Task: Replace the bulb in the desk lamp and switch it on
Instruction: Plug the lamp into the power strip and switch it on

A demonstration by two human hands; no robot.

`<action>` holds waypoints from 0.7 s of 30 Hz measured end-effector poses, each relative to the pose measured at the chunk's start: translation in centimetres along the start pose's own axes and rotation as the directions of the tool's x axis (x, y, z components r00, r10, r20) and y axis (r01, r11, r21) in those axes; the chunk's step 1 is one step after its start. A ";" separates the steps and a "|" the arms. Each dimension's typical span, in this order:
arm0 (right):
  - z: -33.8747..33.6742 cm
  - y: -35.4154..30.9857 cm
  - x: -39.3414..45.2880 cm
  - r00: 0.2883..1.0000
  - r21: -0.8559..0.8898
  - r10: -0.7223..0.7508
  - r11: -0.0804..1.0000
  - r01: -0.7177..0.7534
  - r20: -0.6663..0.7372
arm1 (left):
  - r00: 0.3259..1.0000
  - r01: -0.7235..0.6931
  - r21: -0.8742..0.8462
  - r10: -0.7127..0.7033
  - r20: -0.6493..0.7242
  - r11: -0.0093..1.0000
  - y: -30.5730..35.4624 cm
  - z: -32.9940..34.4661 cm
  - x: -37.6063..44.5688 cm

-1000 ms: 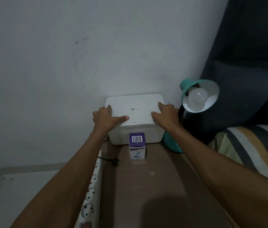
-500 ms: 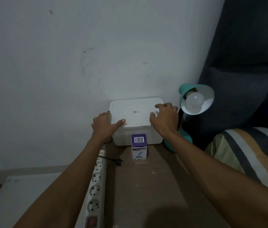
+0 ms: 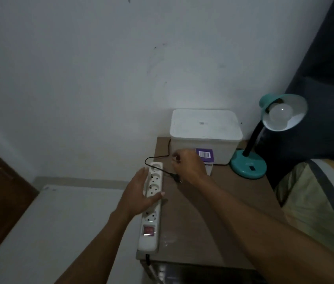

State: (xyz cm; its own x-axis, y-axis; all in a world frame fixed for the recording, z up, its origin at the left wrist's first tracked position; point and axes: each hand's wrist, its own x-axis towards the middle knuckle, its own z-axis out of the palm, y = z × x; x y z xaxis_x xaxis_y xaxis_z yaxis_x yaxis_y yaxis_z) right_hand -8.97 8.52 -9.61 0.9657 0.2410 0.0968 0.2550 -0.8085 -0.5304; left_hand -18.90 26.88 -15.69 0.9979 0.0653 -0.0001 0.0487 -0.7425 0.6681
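Both hands have left the box (image 3: 205,130); left hand (image 3: 141,193) now touches the power strip (image 3: 149,232), right hand (image 3: 188,165) above the plug (image 3: 176,178).

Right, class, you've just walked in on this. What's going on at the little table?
A person is working at a small brown table. Their left hand rests on the white power strip, steadying it. The right hand hovers with curled fingers over a black plug lying unplugged on the table; whether it grips the cord is unclear. The teal desk lamp has a bulb fitted but looks unlit. A purple bulb box stands nearby.
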 end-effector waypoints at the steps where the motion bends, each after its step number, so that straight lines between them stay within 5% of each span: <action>1: 1.1 0.3 -0.4 0.999 -0.025 0.018 1.000 -0.017 0.050 | 0.999 -0.002 0.010 0.001 0.048 1.000 -0.8 0.6 -0.7; 15: 7.9 1.5 -1.0 0.999 -0.183 0.052 0.982 -0.049 0.014 | 0.976 -0.090 -0.013 0.091 0.199 0.996 -4.1 2.8 -0.4; 21: 6.3 -0.6 -1.4 0.995 0.116 0.069 0.991 -0.059 -0.078 | 0.975 -0.120 -0.027 0.123 0.186 0.992 -4.3 2.9 -0.5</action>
State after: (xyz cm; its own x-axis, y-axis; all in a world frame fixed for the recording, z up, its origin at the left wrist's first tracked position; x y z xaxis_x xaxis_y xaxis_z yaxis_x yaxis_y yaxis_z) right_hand -10.76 12.03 -14.76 0.9818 0.1421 0.1259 0.1898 -0.7535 -0.6294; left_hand -19.49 28.09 -20.74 0.9869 -0.1513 -0.0564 -0.0724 -0.7269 0.6829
